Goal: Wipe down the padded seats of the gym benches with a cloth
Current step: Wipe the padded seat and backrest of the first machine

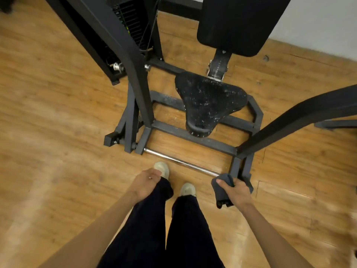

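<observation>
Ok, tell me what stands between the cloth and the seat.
The right hand holds the cloth low, short of the machine. A chrome bar and a frame crossbar lie at floor level between it and the seat. Above them nothing visible blocks the way.

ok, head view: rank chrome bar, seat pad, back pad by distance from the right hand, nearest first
From the right hand, gripping the cloth:
1. chrome bar, just ahead, low on the frame
2. seat pad, farther ahead, centre
3. back pad, farthest, at the top
</observation>
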### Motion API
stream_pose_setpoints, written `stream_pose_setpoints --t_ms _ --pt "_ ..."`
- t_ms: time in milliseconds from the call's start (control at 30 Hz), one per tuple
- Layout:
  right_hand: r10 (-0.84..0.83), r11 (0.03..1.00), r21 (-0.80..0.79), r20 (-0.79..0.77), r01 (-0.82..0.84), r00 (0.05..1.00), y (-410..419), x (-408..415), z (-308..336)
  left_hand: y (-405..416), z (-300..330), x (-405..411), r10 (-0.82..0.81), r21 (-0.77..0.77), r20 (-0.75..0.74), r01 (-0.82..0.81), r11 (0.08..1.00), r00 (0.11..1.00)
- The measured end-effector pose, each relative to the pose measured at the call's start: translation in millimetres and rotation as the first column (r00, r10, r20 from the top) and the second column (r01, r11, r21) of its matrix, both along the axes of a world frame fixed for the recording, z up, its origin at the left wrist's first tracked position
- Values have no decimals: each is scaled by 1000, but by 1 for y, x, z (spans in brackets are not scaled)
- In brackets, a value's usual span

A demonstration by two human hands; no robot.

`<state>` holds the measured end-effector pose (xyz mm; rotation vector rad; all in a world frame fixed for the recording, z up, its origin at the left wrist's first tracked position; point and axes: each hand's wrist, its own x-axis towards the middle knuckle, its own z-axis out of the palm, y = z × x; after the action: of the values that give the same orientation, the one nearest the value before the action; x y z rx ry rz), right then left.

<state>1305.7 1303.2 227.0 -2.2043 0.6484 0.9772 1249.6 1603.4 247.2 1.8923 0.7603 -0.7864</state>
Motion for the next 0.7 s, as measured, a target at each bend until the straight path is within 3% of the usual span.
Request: stream_pose_setpoints --t_ms 267,400,533,700 --pt "-340 931 157 38 330 940 36 89 -33 -5 -21 151 -227 -10 174 232 973 958" --pt "-441 883 224 94 412 893 32 120 -45 -17 -39 209 -286 5 257 295 955 923" --pt "-387 921 158 278 356 879 17 165 -58 -41 -65 257 -346 89 348 337 937 871" --pt "-208 963 -29 556 268 805 -8 243 -78 -73 -98 308 -437 214 451 381 900 779"
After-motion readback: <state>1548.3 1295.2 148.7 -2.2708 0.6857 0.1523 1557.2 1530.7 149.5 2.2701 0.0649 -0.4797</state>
